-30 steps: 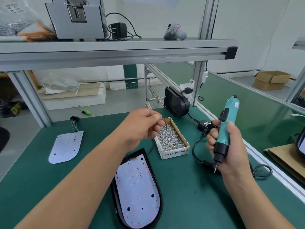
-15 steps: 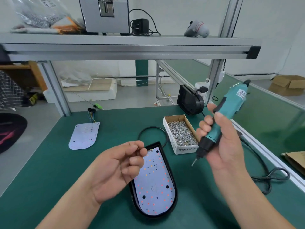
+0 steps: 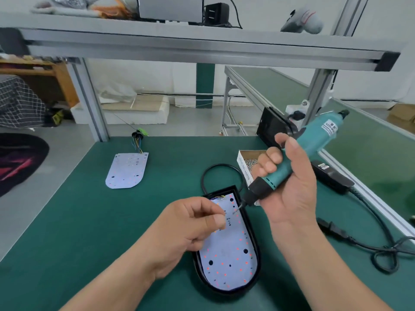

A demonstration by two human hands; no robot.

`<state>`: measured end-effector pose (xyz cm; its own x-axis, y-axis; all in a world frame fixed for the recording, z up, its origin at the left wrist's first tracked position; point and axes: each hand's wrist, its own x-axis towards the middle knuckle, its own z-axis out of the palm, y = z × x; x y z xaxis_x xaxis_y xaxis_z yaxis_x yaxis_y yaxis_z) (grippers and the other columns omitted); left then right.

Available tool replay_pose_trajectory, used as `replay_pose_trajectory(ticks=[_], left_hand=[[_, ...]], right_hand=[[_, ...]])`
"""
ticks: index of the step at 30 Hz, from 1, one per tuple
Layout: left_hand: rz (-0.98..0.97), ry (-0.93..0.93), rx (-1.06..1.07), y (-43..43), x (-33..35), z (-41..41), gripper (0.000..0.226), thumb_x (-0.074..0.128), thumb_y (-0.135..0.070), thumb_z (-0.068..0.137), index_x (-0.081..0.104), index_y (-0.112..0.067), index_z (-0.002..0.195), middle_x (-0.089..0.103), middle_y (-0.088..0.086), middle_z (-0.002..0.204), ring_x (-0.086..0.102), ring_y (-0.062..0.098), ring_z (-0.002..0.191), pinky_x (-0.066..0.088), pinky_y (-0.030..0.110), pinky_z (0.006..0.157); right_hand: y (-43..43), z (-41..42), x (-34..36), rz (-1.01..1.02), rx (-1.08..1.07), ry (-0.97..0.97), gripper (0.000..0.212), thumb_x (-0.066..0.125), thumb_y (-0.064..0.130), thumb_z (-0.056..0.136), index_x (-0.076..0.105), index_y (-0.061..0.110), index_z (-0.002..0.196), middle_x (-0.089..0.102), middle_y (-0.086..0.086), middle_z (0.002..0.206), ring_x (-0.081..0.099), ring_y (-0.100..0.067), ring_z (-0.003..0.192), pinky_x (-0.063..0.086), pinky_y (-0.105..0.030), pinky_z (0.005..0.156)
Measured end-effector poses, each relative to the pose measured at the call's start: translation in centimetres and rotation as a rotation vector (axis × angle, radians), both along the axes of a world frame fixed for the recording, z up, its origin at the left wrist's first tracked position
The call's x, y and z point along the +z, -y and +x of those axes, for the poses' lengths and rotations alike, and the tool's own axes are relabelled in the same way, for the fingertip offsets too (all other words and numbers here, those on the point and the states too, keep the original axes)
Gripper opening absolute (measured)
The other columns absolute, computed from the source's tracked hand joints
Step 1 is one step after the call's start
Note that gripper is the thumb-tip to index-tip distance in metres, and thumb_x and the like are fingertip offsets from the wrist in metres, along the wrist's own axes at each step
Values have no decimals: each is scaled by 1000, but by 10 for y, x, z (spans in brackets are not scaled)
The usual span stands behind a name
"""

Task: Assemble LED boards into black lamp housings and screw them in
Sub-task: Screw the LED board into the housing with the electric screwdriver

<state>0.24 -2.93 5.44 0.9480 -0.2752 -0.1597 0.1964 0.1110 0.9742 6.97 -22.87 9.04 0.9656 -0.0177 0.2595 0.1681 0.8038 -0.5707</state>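
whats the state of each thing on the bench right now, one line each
LED board: seated in the black lamp housing
spare LED board: lying loose on the mat, wires attached
electric screwdriver: gripped in the right hand, tilted, bit just above the seated board
left hand: fingers pinched beside the bit; a screw too small to confirm
screw box: open, holding screws

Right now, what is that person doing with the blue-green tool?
The right hand holds an electric screwdriver, its tip angled down toward an LED board sitting in a black lamp housing. The left hand pinches something tiny by the tip, probably a screw from the box of screws. Another board waits nearby.
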Motion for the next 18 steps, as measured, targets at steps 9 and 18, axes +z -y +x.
replay_pose_trajectory(ticks=[9, 18], left_hand=[[118, 102, 56, 8, -5, -3, 15, 85, -24, 75, 79, -20, 88, 67, -4, 76, 41, 6, 52, 32, 18, 48], [189, 129, 107, 10, -8, -5, 13, 88, -13, 85, 80, -23, 86, 72, -5, 77, 51, -1, 50, 37, 11, 49]], right_hand=[[-1, -9, -3, 21, -6, 39, 9, 60, 25, 103, 65, 17, 105, 48, 5, 73, 47, -8, 60, 46, -23, 59], [-6, -14, -5, -20, 37, 76, 9, 56, 22, 103, 62, 18, 110, 50, 5, 71, 48, -8, 58, 45, -24, 58]])
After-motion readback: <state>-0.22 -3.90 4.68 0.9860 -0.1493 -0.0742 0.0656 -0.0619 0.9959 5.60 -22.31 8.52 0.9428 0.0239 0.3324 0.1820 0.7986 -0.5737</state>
